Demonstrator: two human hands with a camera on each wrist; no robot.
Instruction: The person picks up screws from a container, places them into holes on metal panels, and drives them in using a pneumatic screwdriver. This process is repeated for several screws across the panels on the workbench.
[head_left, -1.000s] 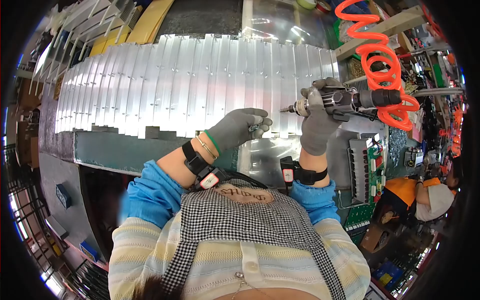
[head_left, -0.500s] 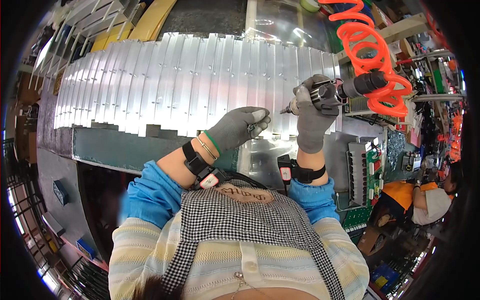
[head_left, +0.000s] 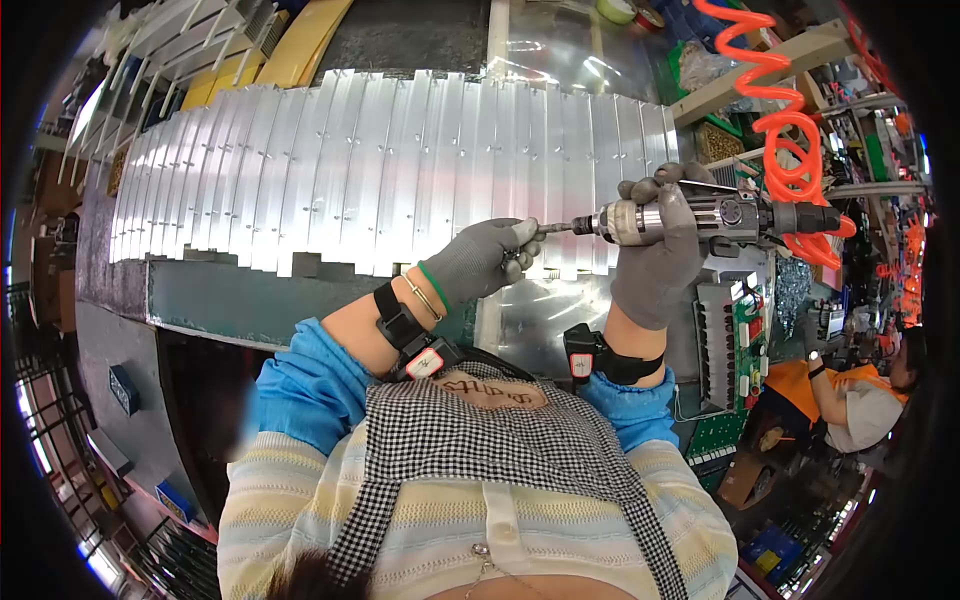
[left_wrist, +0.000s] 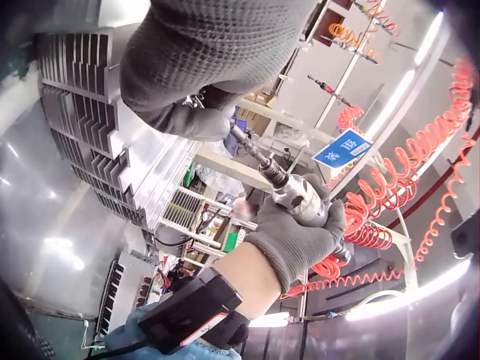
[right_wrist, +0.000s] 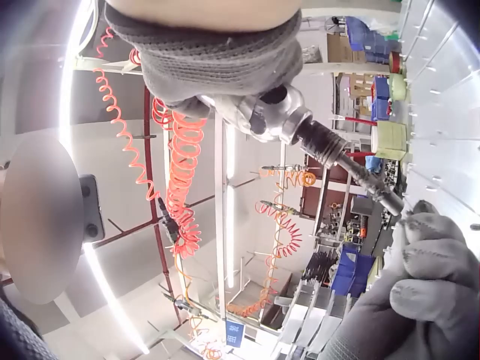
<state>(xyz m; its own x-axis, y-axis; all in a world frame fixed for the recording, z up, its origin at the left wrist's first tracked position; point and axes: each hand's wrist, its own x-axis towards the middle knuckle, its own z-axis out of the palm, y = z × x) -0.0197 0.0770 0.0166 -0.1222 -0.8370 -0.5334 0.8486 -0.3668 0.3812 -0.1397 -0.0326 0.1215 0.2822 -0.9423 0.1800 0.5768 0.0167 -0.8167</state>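
Observation:
My gloved right hand point(head_left: 655, 275) grips an air screwdriver point(head_left: 725, 217) held sideways above the metal work, its bit point(head_left: 556, 229) pointing left. The gloved left hand point(head_left: 480, 262) has its fingers curled round a few small metal screws point(left_wrist: 195, 99), mostly hidden in the glove. Its thumb and forefinger meet the tip of the bit, seen closely in the right wrist view. Beneath both hands lies a row of long shiny aluminium strips point(head_left: 390, 170), side by side, with small fasteners along them.
A coiled orange air hose point(head_left: 790, 150) runs up from the tool's rear. Green circuit boards point(head_left: 748, 340) and a finned part sit at the right. Yellow boards point(head_left: 305, 45) and white racks stand at the far left. Another person point(head_left: 850, 400) works at the right.
The right hand dipped slightly, then turned the screwdriver level and brought its bit to the left hand's fingertips. The hose swung right. The left hand stayed nearly in place.

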